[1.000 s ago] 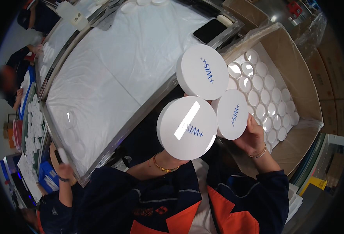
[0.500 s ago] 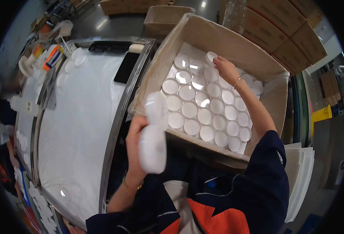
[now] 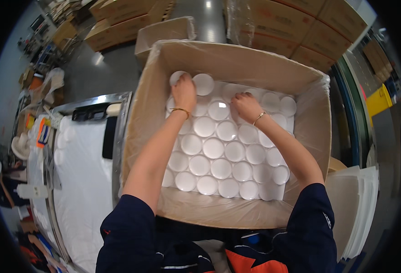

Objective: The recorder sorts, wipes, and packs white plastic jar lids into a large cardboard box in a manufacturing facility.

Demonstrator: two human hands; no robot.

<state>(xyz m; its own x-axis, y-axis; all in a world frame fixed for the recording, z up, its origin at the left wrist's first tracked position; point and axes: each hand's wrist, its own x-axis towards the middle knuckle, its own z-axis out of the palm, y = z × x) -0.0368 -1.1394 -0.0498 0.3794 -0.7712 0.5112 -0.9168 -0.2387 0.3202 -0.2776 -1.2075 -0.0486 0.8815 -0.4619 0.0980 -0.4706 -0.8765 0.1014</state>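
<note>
Inside a large plastic-lined cardboard box (image 3: 237, 204), white round lids (image 3: 221, 168) lie in close rows on a white sheet. My left hand (image 3: 184, 94) is at the far left corner, its fingers closed at the rim of a white lid (image 3: 177, 77). Just right of it lies another lid (image 3: 203, 84). My right hand (image 3: 247, 108) is lower in the far middle of the layer, fingers curled down among the lids beside a lid (image 3: 230, 90). Whatever its fingertips pinch is hidden beneath the hand.
Left of the box stands a metal-edged table (image 3: 84, 191) with a white surface, holding a dark flat device (image 3: 110, 137) and some white lids. Stacked cartons (image 3: 277, 22) rise behind the box. White sheets (image 3: 362, 209) stand at the right, near a yellow object (image 3: 379, 101).
My left hand has moved from outside the box, where it held white round pieces, to the far left corner inside. My right hand has shifted within the box. The view has turned toward the box.
</note>
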